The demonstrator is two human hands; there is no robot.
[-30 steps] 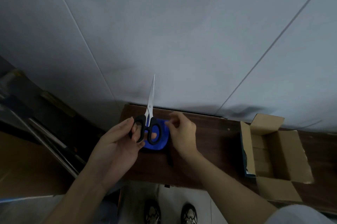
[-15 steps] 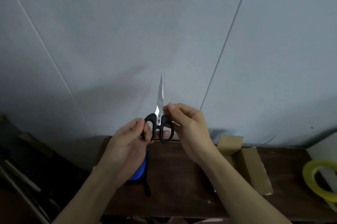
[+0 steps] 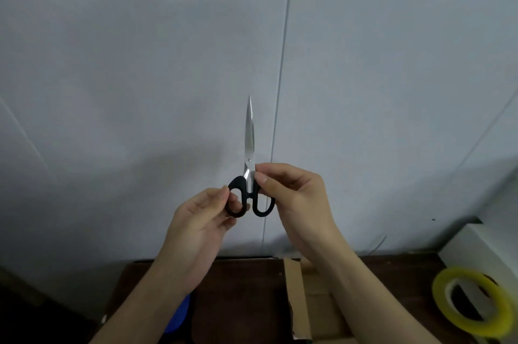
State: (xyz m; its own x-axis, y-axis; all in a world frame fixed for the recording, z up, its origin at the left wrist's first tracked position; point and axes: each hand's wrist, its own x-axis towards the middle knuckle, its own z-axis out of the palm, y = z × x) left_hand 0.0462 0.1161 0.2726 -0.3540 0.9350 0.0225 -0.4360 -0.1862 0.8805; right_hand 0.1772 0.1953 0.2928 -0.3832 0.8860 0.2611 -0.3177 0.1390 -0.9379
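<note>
A pair of scissors (image 3: pixel 249 142) with black handles and closed silver blades points straight up in front of the grey wall. My left hand (image 3: pixel 200 224) grips the left handle loop, with a finger through it. My right hand (image 3: pixel 294 198) pinches the scissors near the pivot, just above the right handle loop. Both hands are raised well above the dark wooden table (image 3: pixel 241 296).
An open cardboard box (image 3: pixel 298 301) stands on the table under my right forearm. A blue object (image 3: pixel 179 315) lies partly hidden under my left forearm. A roll of yellow tape (image 3: pixel 473 304) sits at the right, beside a white box (image 3: pixel 482 248).
Both hands have lifted the scissors up from just over the blue object on the table to in front of the wall. The view has tilted upward and swung right, bringing the tape into sight.
</note>
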